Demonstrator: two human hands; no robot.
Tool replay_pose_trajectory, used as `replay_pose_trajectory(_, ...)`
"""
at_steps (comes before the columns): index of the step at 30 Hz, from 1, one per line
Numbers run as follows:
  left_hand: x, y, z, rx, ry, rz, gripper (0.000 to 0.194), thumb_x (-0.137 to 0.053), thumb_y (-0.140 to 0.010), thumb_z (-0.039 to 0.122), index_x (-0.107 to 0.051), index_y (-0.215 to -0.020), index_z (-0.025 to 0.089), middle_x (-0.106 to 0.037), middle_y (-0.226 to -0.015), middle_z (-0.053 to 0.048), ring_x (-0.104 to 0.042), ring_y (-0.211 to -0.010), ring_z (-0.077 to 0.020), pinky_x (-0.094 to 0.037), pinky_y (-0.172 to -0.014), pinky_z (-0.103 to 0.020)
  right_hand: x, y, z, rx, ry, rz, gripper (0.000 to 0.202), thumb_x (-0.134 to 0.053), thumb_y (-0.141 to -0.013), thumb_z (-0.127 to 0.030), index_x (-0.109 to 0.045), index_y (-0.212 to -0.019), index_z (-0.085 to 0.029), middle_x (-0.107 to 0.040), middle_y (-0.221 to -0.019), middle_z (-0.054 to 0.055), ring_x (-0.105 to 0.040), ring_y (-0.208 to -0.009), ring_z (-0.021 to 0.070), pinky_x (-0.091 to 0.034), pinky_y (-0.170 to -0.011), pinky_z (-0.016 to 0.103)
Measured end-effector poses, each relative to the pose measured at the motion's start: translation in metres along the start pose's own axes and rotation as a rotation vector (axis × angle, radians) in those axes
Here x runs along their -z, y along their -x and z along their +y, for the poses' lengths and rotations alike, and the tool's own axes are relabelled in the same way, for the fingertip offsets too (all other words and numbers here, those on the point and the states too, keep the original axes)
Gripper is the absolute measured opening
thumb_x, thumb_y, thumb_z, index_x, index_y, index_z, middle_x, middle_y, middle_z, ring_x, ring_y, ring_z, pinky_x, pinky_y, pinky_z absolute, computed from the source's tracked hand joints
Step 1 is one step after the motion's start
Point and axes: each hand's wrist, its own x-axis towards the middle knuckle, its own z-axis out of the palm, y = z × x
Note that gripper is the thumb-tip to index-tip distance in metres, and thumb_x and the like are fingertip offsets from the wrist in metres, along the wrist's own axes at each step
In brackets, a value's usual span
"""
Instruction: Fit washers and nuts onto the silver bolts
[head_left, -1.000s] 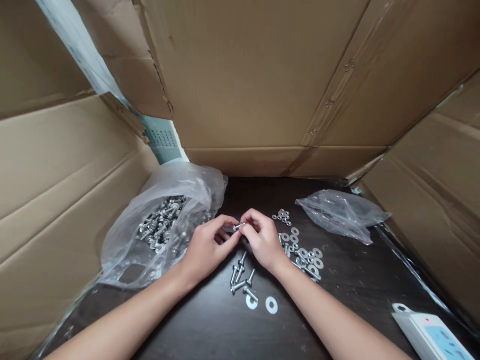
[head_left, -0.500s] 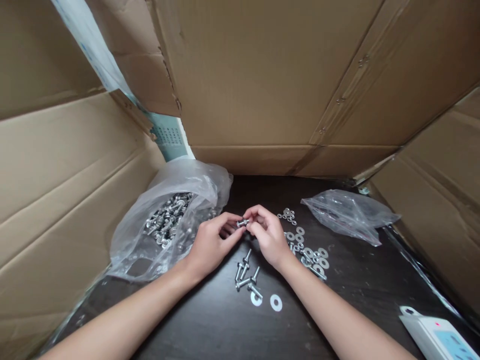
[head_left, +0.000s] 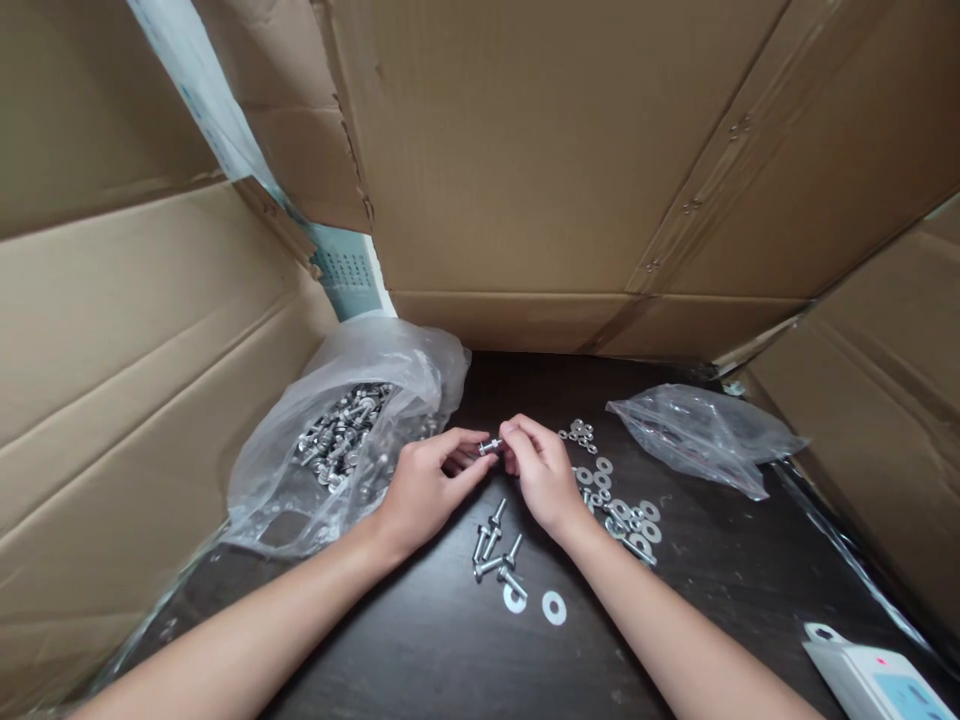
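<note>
Between thumb and fingers, my left hand (head_left: 425, 490) holds a silver bolt (head_left: 490, 446) by its head end, level above the table. A nut or collar shows partway along its shank. My right hand (head_left: 538, 472) is closed in a pinch at the bolt's other end, and its fingertips cover that tip. Just below the hands lie several bolts (head_left: 498, 545) fitted with small parts, loosely grouped. Two flat washers (head_left: 554, 607) lie near them, one partly under a bolt. To the right of my right hand are scattered washers (head_left: 649, 512), bolts and small nuts (head_left: 580, 432).
An open plastic bag (head_left: 255, 480) full of bolts stands left of my left hand. A flat clear bag (head_left: 705, 440) lies at the back right. A white power strip (head_left: 862, 675) sits at the front right. Cardboard walls (head_left: 555, 150) enclose the dark table (head_left: 420, 650).
My right fingers have shifted slightly right along the bolt, so more of its shank shows between the hands. The whole view has moved slightly.
</note>
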Motion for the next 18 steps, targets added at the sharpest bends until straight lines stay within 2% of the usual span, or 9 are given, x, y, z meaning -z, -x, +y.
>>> replay_pose_trajectory(6, 0.0000, -0.0002, 0.0000, -0.008, 0.004, -0.005, 0.017, -0.075, -0.087, 0.015, -0.077, -0.104, 0.017, -0.083, -0.090, -0.003, -0.078, -0.074, -0.0172, -0.065, -0.072, -0.027, 0.0015, -0.0001, 0.0025, -0.012, -0.087, -0.036, 0.023, -0.053, -0.090, -0.038, -0.062, -0.077, -0.020, -0.048, -0.061, -0.003, -0.045, -0.057, 0.0143, -0.035, -0.056, 0.028)
replay_pose_trajectory(13, 0.0004, 0.0001, 0.0002, -0.004, -0.019, 0.005, 0.018, -0.076, -0.088, 0.017, -0.077, -0.105, 0.016, -0.083, -0.090, -0.004, -0.078, -0.074, -0.0177, -0.065, -0.070, -0.027, 0.0012, -0.0004, 0.0016, -0.028, -0.066, -0.050, 0.032, -0.050, -0.089, -0.039, -0.054, -0.063, -0.021, -0.052, -0.061, -0.001, -0.046, -0.058, 0.0142, -0.035, -0.056, 0.028)
replay_pose_trajectory(18, 0.0003, -0.0005, -0.0003, -0.010, -0.017, 0.003, 0.018, -0.076, -0.087, 0.016, -0.077, -0.106, 0.015, -0.083, -0.089, -0.004, -0.078, -0.073, -0.0167, -0.064, -0.069, -0.026, 0.0010, -0.0006, 0.0017, -0.036, -0.020, -0.042, 0.034, -0.050, -0.090, -0.042, -0.053, -0.064, -0.021, -0.049, -0.060, -0.002, -0.045, -0.058, 0.0142, -0.035, -0.056, 0.028)
